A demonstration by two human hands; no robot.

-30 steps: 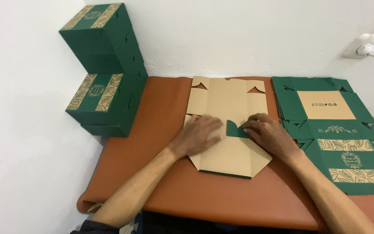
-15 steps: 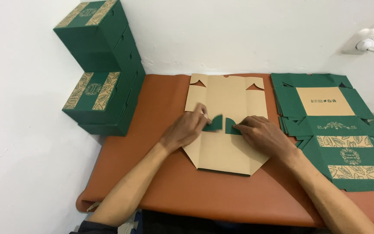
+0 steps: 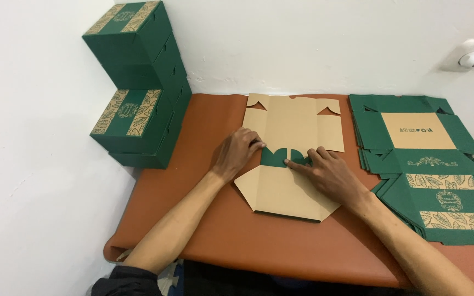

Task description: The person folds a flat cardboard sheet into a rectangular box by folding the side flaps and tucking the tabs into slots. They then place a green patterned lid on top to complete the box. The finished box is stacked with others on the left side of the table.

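A flat, unfolded carton blank lies brown side up in the middle of the orange-brown table, with two small green flaps folded inward at its centre. To its right sits a stack of flat green blanks, the top one showing a tan square panel and gold leaf-patterned bands. At the far left corner, against the wall, stand assembled green boxes with gold leaf bands on their lids, stacked perhaps four high.

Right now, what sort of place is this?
Probably a small box-folding station in a plain room, not a factory line. Both hands press a flat carton blank on an orange mat; folded green boxes stack left, unfolded blanks pile right.
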